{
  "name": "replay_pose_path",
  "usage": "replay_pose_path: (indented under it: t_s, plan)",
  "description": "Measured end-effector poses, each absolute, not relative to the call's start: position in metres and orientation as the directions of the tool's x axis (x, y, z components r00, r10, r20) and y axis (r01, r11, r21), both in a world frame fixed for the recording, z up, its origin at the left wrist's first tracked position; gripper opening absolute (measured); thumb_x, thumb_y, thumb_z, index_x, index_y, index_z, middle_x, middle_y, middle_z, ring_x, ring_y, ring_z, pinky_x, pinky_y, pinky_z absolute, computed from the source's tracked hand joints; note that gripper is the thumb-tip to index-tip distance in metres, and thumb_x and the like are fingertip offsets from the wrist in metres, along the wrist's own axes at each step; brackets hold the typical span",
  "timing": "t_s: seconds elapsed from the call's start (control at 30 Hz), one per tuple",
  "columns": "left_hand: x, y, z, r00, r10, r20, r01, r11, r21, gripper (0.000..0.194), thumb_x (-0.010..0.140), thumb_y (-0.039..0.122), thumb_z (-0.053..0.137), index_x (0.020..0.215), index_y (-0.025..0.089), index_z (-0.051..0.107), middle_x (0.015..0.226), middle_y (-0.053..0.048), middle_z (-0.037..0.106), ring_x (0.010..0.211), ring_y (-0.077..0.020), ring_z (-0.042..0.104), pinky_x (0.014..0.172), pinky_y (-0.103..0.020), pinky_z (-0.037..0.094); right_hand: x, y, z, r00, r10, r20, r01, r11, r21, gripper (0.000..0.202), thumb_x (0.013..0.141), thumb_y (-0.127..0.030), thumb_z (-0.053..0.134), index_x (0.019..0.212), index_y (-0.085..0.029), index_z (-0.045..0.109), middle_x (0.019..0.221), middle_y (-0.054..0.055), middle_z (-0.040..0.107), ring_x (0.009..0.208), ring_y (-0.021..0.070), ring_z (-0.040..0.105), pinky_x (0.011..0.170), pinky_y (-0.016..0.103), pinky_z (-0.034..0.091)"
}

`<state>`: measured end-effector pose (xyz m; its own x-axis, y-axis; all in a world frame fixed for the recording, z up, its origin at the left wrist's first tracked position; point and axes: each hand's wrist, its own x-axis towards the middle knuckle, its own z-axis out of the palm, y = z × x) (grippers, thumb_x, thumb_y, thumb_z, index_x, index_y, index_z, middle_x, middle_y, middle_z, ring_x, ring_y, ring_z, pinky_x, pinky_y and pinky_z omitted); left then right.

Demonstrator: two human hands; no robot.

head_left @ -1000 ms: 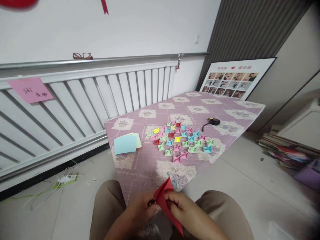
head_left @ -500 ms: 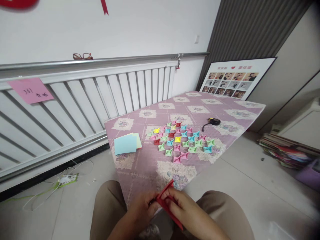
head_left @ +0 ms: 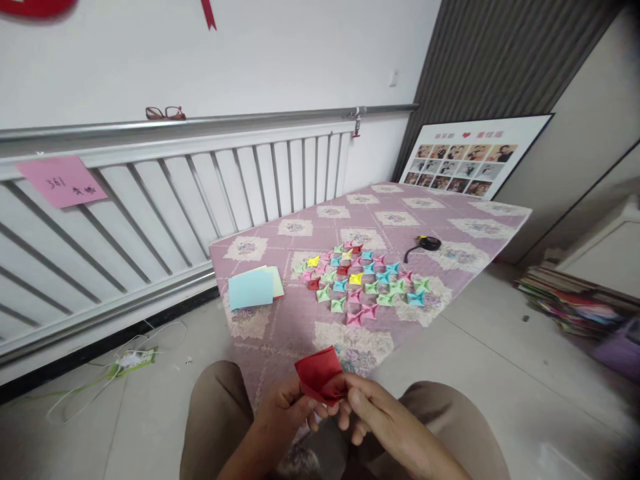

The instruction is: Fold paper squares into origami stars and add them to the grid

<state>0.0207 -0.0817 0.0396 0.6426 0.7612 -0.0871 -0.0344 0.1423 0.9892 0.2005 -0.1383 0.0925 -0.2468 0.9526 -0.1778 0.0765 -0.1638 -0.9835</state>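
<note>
A folded piece of red paper (head_left: 319, 371) is held up over the near edge of the table, one flat square flap turned toward me. My left hand (head_left: 287, 408) pinches its lower left side. On its lower right corner, the thumb and fingers of my right hand (head_left: 367, 408) are closed. Beyond my hands, several small folded paper pieces (head_left: 355, 279) in pink, green, blue, yellow and red stand grouped on the patterned tablecloth (head_left: 280, 340). To their left lies a stack of paper sheets (head_left: 251, 289), a light blue one on top.
A black tape measure (head_left: 429, 243) lies at the table's right. A white radiator (head_left: 240, 177) runs along the wall, with glasses (head_left: 165, 113) on the pipe above. A photo board (head_left: 457, 157) leans behind the table. A power strip (head_left: 134, 360) sits on the floor at left.
The red paper has been turned from a narrow, edge-on fold to show a flat square face. My hands have shifted their grip on it; the things on the table stay put.
</note>
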Motion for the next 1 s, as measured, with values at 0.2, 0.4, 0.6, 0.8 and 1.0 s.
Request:
replay_pose_path:
  t_s: [0.2,0.4,0.6,0.8,1.0]
  plan:
    - [0.027,-0.088,0.031,0.611,0.755,-0.240,-0.019,0.317,0.948,0.039,0.072,0.051,0.065,0.082,0.013,0.064,0.069,-0.003,0.066,0.047,-0.0084,0.051,0.050,-0.022,0.034,0.192,-0.134,0.083,-0.001,1.000,-0.017,0.159,-0.017,-0.987,0.024,0.080,-0.041,0.058,0.071,-0.020,0.058,0.073,0.000,0.057,0.071,0.0155,0.052,0.069,0.027,0.042]
    - [0.027,-0.090,0.025,0.653,0.725,-0.217,-0.046,0.325,0.945,0.051,0.069,0.061,0.065,0.087,0.012,0.065,0.070,-0.005,0.067,0.047,-0.0082,0.052,0.047,-0.021,0.033,0.190,-0.130,0.069,0.111,0.994,0.019,0.241,-0.009,-0.970,0.032,0.083,-0.044,0.051,0.061,-0.021,0.049,0.063,-0.002,0.049,0.062,0.0140,0.045,0.061,0.026,0.037]
    - [0.029,-0.091,0.025,0.608,0.747,-0.271,-0.074,0.393,0.917,0.057,0.071,0.063,0.062,0.093,0.011,0.064,0.067,-0.005,0.066,0.045,-0.0078,0.050,0.047,-0.020,0.032,0.186,-0.133,0.068,0.141,0.990,0.024,0.258,-0.013,-0.966,0.035,0.083,-0.047,0.050,0.059,-0.021,0.050,0.062,-0.001,0.051,0.062,0.0151,0.048,0.061,0.026,0.039]
    - [0.030,-0.093,0.030,0.561,0.782,-0.271,0.002,0.326,0.945,0.052,0.071,0.061,0.062,0.087,0.012,0.064,0.065,-0.005,0.065,0.046,-0.0095,0.051,0.047,-0.022,0.030,0.186,-0.132,0.071,0.154,0.988,0.017,0.239,-0.021,-0.971,0.031,0.084,-0.046,0.050,0.068,-0.020,0.054,0.067,-0.001,0.054,0.065,0.0152,0.050,0.062,0.025,0.040]
    - [0.031,-0.095,0.032,0.549,0.791,-0.270,0.039,0.298,0.954,0.046,0.072,0.055,0.061,0.088,0.012,0.065,0.067,-0.006,0.066,0.048,-0.0108,0.051,0.048,-0.023,0.032,0.185,-0.129,0.068,0.229,0.973,0.036,0.226,-0.017,-0.974,0.036,0.084,-0.046,0.050,0.059,-0.021,0.047,0.059,-0.003,0.046,0.058,0.0130,0.042,0.057,0.024,0.036]
